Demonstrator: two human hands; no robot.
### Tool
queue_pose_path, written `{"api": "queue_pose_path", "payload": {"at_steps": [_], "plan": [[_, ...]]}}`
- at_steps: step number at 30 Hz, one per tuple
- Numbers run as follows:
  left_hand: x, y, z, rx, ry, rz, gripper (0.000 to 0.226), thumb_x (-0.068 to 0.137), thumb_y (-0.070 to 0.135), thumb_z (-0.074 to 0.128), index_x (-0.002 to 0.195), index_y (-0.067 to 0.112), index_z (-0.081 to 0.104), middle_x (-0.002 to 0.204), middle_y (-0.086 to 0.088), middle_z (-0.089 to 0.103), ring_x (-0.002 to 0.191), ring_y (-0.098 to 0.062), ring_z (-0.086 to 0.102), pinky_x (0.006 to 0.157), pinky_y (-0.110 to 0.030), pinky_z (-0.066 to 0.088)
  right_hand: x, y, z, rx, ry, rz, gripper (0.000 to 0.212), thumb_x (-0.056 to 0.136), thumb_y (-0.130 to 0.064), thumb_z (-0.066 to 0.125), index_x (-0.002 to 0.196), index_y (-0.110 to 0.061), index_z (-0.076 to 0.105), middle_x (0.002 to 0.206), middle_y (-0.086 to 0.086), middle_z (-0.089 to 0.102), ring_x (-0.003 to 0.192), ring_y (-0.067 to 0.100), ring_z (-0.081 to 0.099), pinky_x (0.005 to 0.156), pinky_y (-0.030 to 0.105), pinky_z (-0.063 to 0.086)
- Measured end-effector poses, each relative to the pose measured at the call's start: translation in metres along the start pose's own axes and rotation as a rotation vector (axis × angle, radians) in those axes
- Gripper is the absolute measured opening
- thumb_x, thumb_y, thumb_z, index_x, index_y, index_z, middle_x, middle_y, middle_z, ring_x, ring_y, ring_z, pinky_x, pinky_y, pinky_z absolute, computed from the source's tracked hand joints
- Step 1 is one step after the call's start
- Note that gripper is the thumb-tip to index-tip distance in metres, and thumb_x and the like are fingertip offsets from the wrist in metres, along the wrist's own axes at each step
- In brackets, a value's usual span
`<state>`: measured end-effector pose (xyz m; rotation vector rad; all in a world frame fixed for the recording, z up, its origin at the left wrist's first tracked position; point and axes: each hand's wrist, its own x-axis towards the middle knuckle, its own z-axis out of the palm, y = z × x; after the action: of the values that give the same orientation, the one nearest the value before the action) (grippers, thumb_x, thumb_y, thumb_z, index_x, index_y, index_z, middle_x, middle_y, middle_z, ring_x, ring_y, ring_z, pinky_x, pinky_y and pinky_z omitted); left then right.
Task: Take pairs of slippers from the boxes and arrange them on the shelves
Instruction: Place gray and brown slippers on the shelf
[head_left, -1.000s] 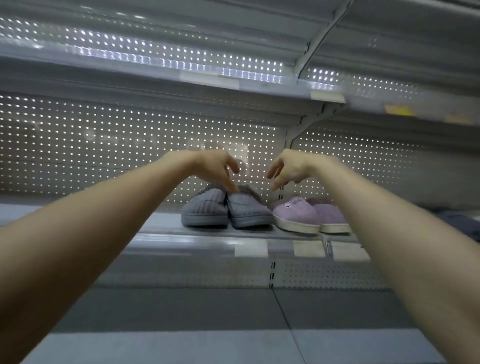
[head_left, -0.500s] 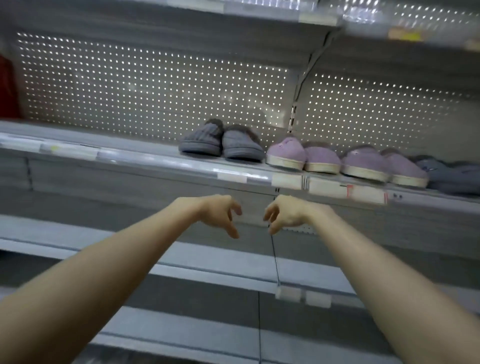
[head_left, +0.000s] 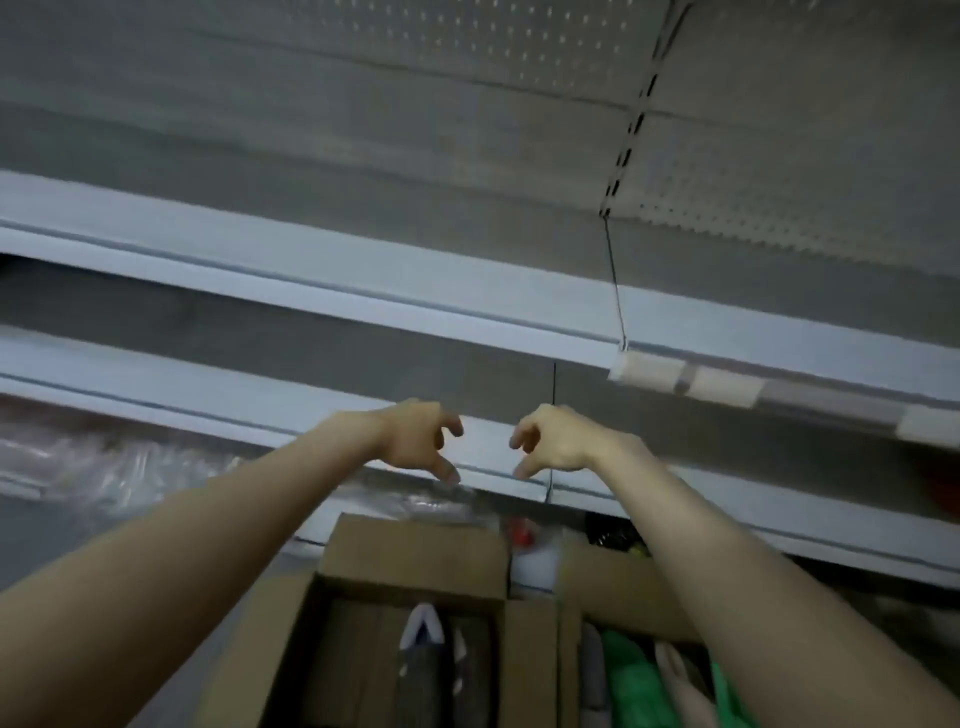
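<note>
1. The left hand (head_left: 415, 441) and the right hand (head_left: 556, 441) hover empty, fingers loosely curled, side by side but apart.
2. The grey slippers (head_left: 423, 660) lie in the left box (head_left: 415, 556), below both hands and nearer the left, their length pointing at the box's far wall.

Single head-worn wide-angle camera, tilted forward and down: open cardboard boxes (head_left: 415, 561) lie close beneath at the frame's bottom edge, grey shelves (head_left: 363, 291) rising just beyond, slightly blurred.
</note>
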<state>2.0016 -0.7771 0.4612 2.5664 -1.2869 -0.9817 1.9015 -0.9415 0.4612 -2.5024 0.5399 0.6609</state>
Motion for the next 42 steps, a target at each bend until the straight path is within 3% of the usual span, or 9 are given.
{"api": "queue_pose_path", "payload": {"at_steps": [5,10,13,16,24,30,33,37,42], "plan": [[0.061,-0.06,0.097,-0.068,-0.158,-0.041,0.068,0.081,0.038,0.068,0.139,0.016,0.039,0.133,-0.005,0.053,0.118,-0.022,0.052,0.097,-0.031,0.042,0.075,0.038,0.103,0.087,-0.123,0.068,0.048,0.075,-0.024,0.079,0.119,-0.013,0.062,0.12,0.005,0.061,0.106,0.023,0.06,0.083,0.03,0.049],[0.121,-0.122,0.209,-0.25,-0.311,-0.097,0.063,0.085,0.032,0.065,0.139,0.011,0.039,0.129,-0.011,0.054,0.113,-0.02,0.053,0.085,-0.02,0.042,0.138,0.076,0.221,0.149,-0.239,0.134,0.051,0.081,-0.018,0.073,0.128,-0.01,0.055,0.128,0.008,0.057,0.115,0.022,0.055,0.093,0.03,0.045],[0.149,-0.156,0.274,-0.329,-0.352,-0.121,0.044,0.085,0.027,0.065,0.124,0.008,0.053,0.113,-0.006,0.059,0.097,-0.011,0.051,0.075,-0.014,0.044,0.174,0.099,0.289,0.173,-0.289,0.183,0.047,0.084,-0.019,0.07,0.128,-0.012,0.055,0.129,0.007,0.056,0.114,0.024,0.054,0.093,0.032,0.047],[0.175,-0.188,0.338,-0.391,-0.371,-0.171,0.031,0.085,0.031,0.065,0.109,0.015,0.053,0.104,0.0,0.053,0.095,-0.01,0.051,0.074,-0.013,0.043,0.208,0.117,0.349,0.221,-0.302,0.208,0.042,0.082,-0.013,0.071,0.123,-0.008,0.058,0.125,0.009,0.059,0.112,0.023,0.055,0.094,0.033,0.047],[0.225,-0.242,0.495,-0.39,-0.403,-0.25,0.064,0.079,0.038,0.071,0.135,0.021,0.043,0.129,-0.006,0.055,0.116,-0.022,0.052,0.096,-0.035,0.045,0.275,0.177,0.491,0.248,-0.325,0.273,0.038,0.083,-0.01,0.068,0.12,-0.009,0.061,0.122,0.009,0.061,0.108,0.023,0.057,0.086,0.031,0.048],[0.255,-0.266,0.583,-0.418,-0.304,-0.217,0.079,0.076,0.034,0.073,0.143,0.03,0.029,0.141,-0.004,0.042,0.126,-0.025,0.043,0.098,-0.034,0.041,0.307,0.216,0.573,0.236,-0.304,0.291,0.044,0.088,-0.007,0.061,0.131,-0.013,0.054,0.128,0.009,0.059,0.115,0.026,0.056,0.093,0.032,0.046],[0.276,-0.271,0.606,-0.385,-0.245,-0.185,0.088,0.075,0.035,0.074,0.146,0.027,0.022,0.147,-0.004,0.033,0.133,-0.025,0.034,0.105,-0.038,0.036,0.323,0.226,0.596,0.201,-0.278,0.279,0.046,0.089,-0.004,0.057,0.134,-0.015,0.052,0.131,0.01,0.057,0.12,0.029,0.053,0.1,0.036,0.044],[0.297,-0.273,0.621,-0.322,-0.217,-0.121,0.095,0.073,0.037,0.075,0.148,0.022,0.018,0.152,-0.001,0.023,0.14,-0.02,0.017,0.111,-0.037,0.029,0.341,0.233,0.614,0.056,-0.319,0.24,0.055,0.09,-0.007,0.056,0.14,-0.025,0.043,0.139,0.006,0.05,0.131,0.028,0.04,0.107,0.037,0.026],[0.31,-0.284,0.625,-0.267,-0.272,-0.109,0.087,0.068,0.045,0.076,0.14,0.024,0.032,0.139,-0.003,0.039,0.13,-0.023,0.032,0.102,-0.04,0.036,0.358,0.238,0.624,-0.086,-0.432,0.243,0.061,0.087,-0.022,0.063,0.141,-0.037,0.038,0.143,0.009,0.037,0.135,0.03,0.028,0.102,0.037,0.02]]}}
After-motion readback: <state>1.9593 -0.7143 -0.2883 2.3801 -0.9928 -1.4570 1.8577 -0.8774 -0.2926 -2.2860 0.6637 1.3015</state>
